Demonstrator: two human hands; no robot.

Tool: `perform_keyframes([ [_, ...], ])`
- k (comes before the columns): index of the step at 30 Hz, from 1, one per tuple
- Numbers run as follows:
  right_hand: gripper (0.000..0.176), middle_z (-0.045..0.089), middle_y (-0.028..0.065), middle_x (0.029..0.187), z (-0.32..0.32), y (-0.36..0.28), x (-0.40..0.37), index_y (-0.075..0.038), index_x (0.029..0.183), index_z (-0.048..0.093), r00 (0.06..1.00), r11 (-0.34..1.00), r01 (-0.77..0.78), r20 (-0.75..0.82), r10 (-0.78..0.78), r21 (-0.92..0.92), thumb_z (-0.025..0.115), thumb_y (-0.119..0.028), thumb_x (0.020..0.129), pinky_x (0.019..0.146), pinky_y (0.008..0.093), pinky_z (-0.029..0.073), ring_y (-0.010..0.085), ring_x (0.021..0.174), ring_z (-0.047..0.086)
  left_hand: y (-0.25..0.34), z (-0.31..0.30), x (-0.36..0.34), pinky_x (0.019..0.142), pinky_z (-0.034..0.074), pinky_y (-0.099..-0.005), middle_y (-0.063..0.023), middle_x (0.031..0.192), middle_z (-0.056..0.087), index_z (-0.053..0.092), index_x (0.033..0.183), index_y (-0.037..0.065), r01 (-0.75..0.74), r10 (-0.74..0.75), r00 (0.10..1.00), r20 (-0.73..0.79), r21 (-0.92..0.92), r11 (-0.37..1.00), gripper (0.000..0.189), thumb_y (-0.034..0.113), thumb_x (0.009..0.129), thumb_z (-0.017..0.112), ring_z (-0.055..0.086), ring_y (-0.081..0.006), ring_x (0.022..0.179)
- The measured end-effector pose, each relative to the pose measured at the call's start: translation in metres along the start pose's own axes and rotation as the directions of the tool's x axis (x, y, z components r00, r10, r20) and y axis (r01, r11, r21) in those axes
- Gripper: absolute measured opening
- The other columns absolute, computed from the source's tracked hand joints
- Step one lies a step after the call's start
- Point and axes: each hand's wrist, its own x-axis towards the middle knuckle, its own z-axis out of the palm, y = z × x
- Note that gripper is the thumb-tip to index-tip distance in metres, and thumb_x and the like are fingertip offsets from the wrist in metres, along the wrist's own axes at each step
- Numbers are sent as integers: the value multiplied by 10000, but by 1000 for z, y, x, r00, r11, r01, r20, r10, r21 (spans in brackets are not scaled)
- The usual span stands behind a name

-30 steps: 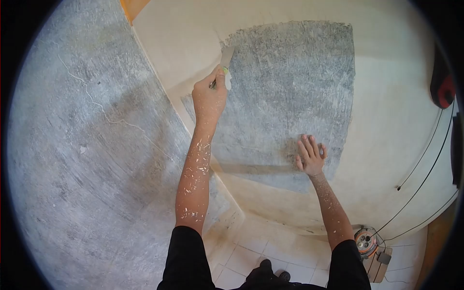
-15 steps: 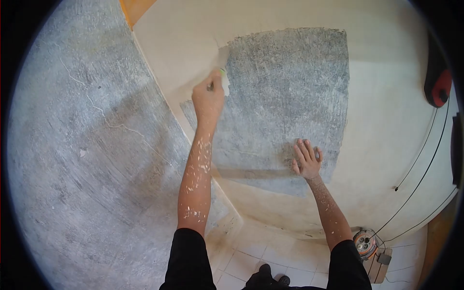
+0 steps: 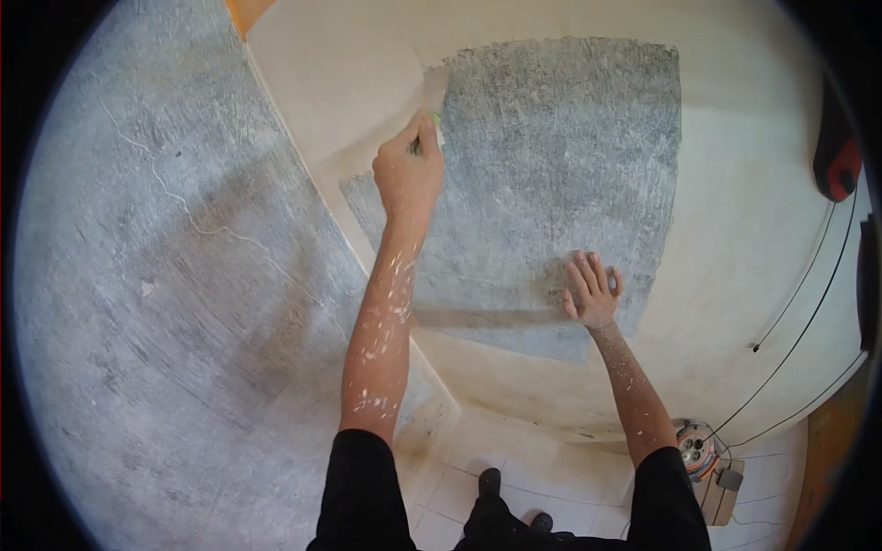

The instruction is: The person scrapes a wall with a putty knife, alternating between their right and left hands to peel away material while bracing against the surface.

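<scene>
My left hand point(image 3: 410, 174) is closed around a small scraper point(image 3: 436, 119). Only a bit of green and a dark part of its handle show; my fingers hide most of it. This hand is at the left edge of a rough grey bare patch point(image 3: 570, 138) on the cream-painted wall point(image 3: 753, 165). Lower on the same patch, my right hand point(image 3: 593, 292) lies flat with its fingers spread, holding nothing. Pale flakes cling to both forearms.
At left, a grey stripped wall point(image 3: 184, 303) with a pale crack meets the cream wall at a corner. A red and black device point(image 3: 836, 170) hangs at right with cables below. A cable reel point(image 3: 695, 447) stands on the tiled floor point(image 3: 570, 491) near my feet.
My left hand has turned and shifted slightly right along the patch's edge, and less of the scraper shows. My right hand stays flat on the wall. The view has shifted a little.
</scene>
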Motion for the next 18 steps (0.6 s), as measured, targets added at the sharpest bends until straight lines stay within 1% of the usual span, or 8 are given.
perform_keyframes([
  [2,494,545,-7,1407,4,5,1,-196,1329,587,1000,1000,9,-4,-9,-23,475,-430,909,1185,449,79,184,1356,440,21,-10,8,788,531,-422,-222,910,710,694,1140,36,136,-137,989,46,20,990,352,297,964,535,697,-360,855],
  [5,484,542,-9,1409,2,-6,-4,-204,1321,595,1000,999,-13,17,13,-40,469,-432,914,1184,455,78,188,1353,443,21,-10,-7,796,534,-429,-224,921,708,689,1157,40,133,-140,986,86,86,987,336,265,957,540,693,-370,876],
  [8,476,541,-8,1410,5,-6,-2,-209,1314,601,1000,998,-14,5,14,-60,473,-434,915,1183,461,76,195,1352,444,20,-4,5,780,533,-431,-226,906,707,688,1164,49,155,-152,987,59,-49,987,333,266,959,540,693,-369,880],
  [11,470,543,-5,1407,7,-5,-1,-210,1307,607,1000,996,-12,5,13,-87,483,-433,912,1180,467,77,202,1353,443,6,-4,1,772,537,-415,-227,903,707,681,1184,57,42,-41,999,18,-75,996,336,268,964,539,697,-357,880],
  [14,469,540,1,1411,5,-7,0,-214,1309,607,1000,994,-21,6,22,-103,493,-433,910,1179,465,71,208,1357,438,7,-2,4,757,543,-402,-224,896,709,686,1182,60,75,-72,995,64,-37,997,335,273,974,533,705,-336,853],
  [17,469,523,6,1429,6,-3,0,-225,1317,602,999,996,-7,40,11,-90,502,-435,909,1179,462,49,210,1373,415,18,-17,11,745,545,-406,-231,873,704,689,1180,67,163,-149,983,105,-136,977,333,273,965,540,708,-326,827],
  [18,470,515,7,1436,2,-5,-1,-230,1321,599,998,996,-9,56,14,-87,506,-437,909,1179,461,40,211,1380,405,17,-18,5,731,545,-404,-231,864,704,690,1178,67,139,-126,984,126,-95,986,333,273,963,542,709,-325,814],
])
